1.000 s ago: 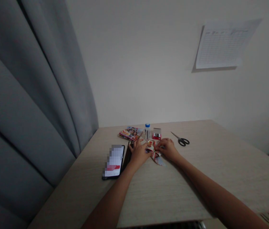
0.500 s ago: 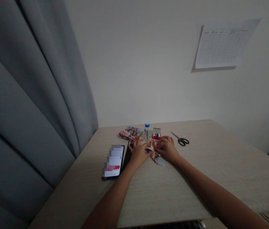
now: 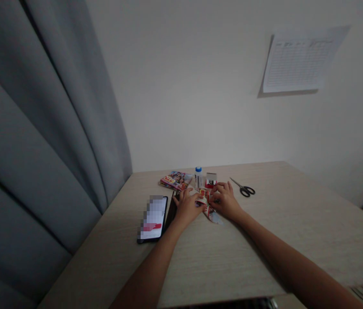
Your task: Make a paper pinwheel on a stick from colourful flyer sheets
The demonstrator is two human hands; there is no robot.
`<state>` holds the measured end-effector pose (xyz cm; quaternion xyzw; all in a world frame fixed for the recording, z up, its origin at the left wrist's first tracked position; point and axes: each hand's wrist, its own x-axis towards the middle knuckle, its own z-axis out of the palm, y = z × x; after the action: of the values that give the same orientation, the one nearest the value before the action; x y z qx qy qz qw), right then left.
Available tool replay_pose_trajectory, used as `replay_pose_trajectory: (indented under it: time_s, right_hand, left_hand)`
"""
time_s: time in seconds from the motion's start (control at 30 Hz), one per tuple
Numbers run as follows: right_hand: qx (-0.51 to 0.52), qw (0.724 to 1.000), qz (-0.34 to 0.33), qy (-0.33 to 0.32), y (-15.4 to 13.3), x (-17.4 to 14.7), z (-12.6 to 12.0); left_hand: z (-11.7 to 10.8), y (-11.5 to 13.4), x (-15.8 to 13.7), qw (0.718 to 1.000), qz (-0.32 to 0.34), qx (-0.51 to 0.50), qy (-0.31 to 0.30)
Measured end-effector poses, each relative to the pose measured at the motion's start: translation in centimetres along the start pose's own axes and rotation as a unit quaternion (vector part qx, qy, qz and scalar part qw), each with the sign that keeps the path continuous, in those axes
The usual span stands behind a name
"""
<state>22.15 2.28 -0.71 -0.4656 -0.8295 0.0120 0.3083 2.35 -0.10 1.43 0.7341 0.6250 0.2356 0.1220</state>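
Observation:
Between my hands, on the table, lies a crumpled piece of printed paper (image 3: 210,211), red and white with pale edges. My left hand (image 3: 188,205) grips its left side, fingers curled over it and thumb at its near edge. Against its right side, my right hand (image 3: 224,199) pinches the paper with thumb and index finger; the other fingers are raised. Just beyond stand a white glue bottle (image 3: 198,178) with a blue cap and a small red box (image 3: 211,183) with its lid up. Part of the paper is hidden under my left hand.
A phone (image 3: 153,219) with a lit, blurred screen lies left of my left hand, beside a dark strip-like object (image 3: 170,210). Folded printed magazines (image 3: 176,180) sit at the back left. Scissors (image 3: 244,187) lie at the right. The wall and a grey curtain (image 3: 72,107) bound the table.
My right hand's fingers have lifted and spread a little, while its thumb and index finger stay at the paper. The left hand and the other things look nearly the same.

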Motion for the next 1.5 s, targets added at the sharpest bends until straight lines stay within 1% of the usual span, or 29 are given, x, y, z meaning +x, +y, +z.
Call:
replay_pose_trajectory:
  time_s: [0.17, 0.43, 0.6, 0.97, 1.13, 1.3, 1.5]
  right_hand:
    - [0.003, 1.000, -0.013, -0.002, -0.2, 0.0, -0.5]
    - [-0.007, 0.999, -0.030, -0.025, -0.4, 0.0, -1.8]
    - [0.012, 0.999, -0.031, -0.039, -0.2, 0.0, -2.2]
    - [0.090, 0.995, 0.033, -0.020, 0.8, 0.0, -0.8]
    - [0.123, 0.990, 0.063, -0.009, 0.8, 0.1, -0.2]
    - [0.151, 0.983, 0.101, -0.017, 0.7, 0.2, 0.2]
    - [0.159, 0.979, 0.127, -0.026, 1.3, 0.5, 0.8]
  left_hand:
    - [-0.1, 0.0, 0.0, 1.000, 0.000, 0.004, -0.007]
    - [0.0, 0.0, 0.0, 1.000, -0.002, 0.009, -0.008]
    - [0.1, -0.2, 0.0, 1.000, 0.002, 0.008, -0.003]
    - [0.1, -0.1, 0.0, 1.000, 0.002, 0.005, -0.007]
    - [0.1, -0.1, 0.0, 1.000, -0.005, 0.006, -0.014]
    - [0.0, -0.1, 0.0, 1.000, -0.004, 0.006, -0.016]
    - [-0.1, 0.1, 0.0, 1.000, -0.007, 0.007, -0.016]
